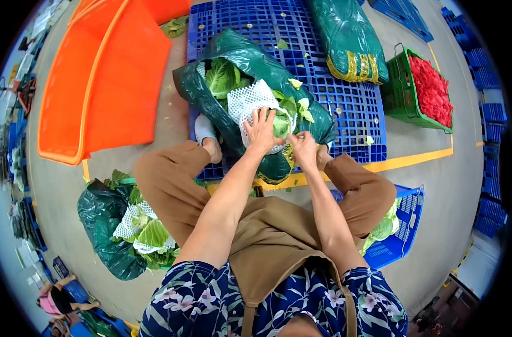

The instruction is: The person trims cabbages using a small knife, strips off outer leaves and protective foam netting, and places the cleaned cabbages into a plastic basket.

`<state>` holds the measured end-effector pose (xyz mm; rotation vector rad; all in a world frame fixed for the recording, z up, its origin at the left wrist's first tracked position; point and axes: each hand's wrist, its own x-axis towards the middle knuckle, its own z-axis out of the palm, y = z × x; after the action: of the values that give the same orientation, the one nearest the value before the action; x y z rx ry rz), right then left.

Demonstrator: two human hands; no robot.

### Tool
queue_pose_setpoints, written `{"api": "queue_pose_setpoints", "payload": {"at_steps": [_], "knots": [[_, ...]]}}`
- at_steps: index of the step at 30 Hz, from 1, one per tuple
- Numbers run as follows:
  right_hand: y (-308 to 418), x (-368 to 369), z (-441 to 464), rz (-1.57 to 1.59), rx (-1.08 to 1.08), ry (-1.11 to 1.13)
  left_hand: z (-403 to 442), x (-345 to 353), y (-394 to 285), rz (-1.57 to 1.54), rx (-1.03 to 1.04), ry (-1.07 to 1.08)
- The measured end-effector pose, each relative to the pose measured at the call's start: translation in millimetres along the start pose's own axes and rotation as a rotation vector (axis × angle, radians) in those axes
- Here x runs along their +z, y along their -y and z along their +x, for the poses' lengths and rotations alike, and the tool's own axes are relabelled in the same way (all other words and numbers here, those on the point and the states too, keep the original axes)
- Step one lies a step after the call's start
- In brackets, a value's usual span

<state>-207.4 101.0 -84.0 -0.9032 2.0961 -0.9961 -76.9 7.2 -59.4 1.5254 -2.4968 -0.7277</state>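
The brown apron (278, 224) of the seated person occupies the lower centre of the frame. Beside the knees stand two loads: at lower left, a dark green bag (101, 224) with leaves and white-netted cabbage (152, 233) at its opening; at lower right, a blue basket (399, 241) containing pale green cabbage (383, 229). Both forearms extend to the centre of the frame, where the head of cabbage (280, 124) lies partly inside a white mesh sleeve (247, 103). The left hand (261, 130) rests on the sleeve and the cabbage, its grip released and fingers spread. The right hand (304, 149) is at the right edge of the sleeve, fingers curled; whether its grip grasps the mesh cannot be told. Under and around the cabbage lies an open green plastic bag (256, 59) with more leafy cabbage (222, 77) inside. This bag lies on a blue pallet (354, 106) bearing scattered leaf pieces. An orange bin (124, 84) stands at upper left. At upper right are a second green bag (348, 31) with yellow print and a green crate (399, 90) of red material (430, 90). Another person (56, 299) is at far lower left.
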Motion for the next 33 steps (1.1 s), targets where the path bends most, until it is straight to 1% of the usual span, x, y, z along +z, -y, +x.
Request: {"api": "queue_pose_setpoints", "payload": {"at_steps": [2, 3, 5, 6, 7, 10, 11, 14, 17, 20, 21, 22, 24, 27, 28, 30, 31, 32, 33], "knots": [[-14.0, 4.9, -9.4, -0.195, -0.170, 0.011, 3.8, 3.3, 2.6, 0.011, 0.009, 0.012], [34.9, -13.3, -22.1, -0.029, 0.141, 0.245, 4.6, 2.7, 4.0, 0.014, 0.011, 0.018], [9.1, -3.9, -13.7, 0.168, 0.185, 0.385, 5.3, -0.9, 6.5, 0.034, 0.019, 0.038], [10.9, -2.6, -12.1, 0.267, 0.205, 0.455, 4.3, -2.7, 7.1, 0.047, 0.024, 0.052], [12.4, -2.4, -11.1, 0.148, 0.210, 0.473, 3.8, -4.5, 7.6, 0.060, 0.028, 0.065], [15.5, 1.6, -16.5, 0.009, 0.219, 0.403, 8.3, -6.3, 9.4, 0.068, 0.019, 0.130], [11.7, 5.2, -12.7, -0.105, 0.181, 0.375, 8.9, -5.7, 8.8, 0.077, 0.006, 0.148], [-40.1, 33.1, -3.6, -0.475, -0.209, 0.094, 11.3, -4.7, 6.2, 0.081, -0.013, 0.204], [-11.6, 25.2, 1.3, -0.414, -0.084, 0.128, 16.3, 1.0, 2.6, 0.080, -0.020, 0.210], [33.1, 12.7, 10.9, -0.233, 0.303, 0.254, 24.3, 6.2, 3.3, 0.076, -0.017, 0.165], [33.4, 13.3, 10.8, -0.189, 0.306, 0.317, 27.2, 6.4, 5.6, 0.075, -0.018, 0.154], [35.3, 8.0, 2.8, -0.249, 0.271, 0.305, 31.9, 5.7, 8.6, 0.075, -0.018, 0.142], [32.5, 13.4, -2.4, -0.328, 0.233, 0.151, 36.2, 6.3, 13.5, 0.069, 0.028, 0.154], [40.9, 17.6, 33.4, -0.164, 0.390, 0.276, 38.1, 13.6, 13.5, 0.120, 0.080, 0.118], [34.5, 19.9, 44.8, -0.207, 0.351, 0.273, 41.7, 15.9, 15.4, 0.127, 0.075, 0.090], [17.5, 26.9, 65.5, -0.163, 0.454, 0.430, 53.0, 19.8, 17.0, 0.135, 0.084, 0.036], [35.8, 19.2, 57.3, -0.158, 0.439, 0.371, 60.0, 10.8, 18.9, 0.048, 0.070, 0.133], [54.3, 12.8, 42.7, -0.153, 0.423, 0.318, 66.3, 8.8, 23.7, 0.017, 0.073, 0.139], [45.2, 15.1, 39.7, -0.176, 0.403, 0.331, 74.1, 7.3, 30.1, -0.007, 0.080, 0.149]]}}
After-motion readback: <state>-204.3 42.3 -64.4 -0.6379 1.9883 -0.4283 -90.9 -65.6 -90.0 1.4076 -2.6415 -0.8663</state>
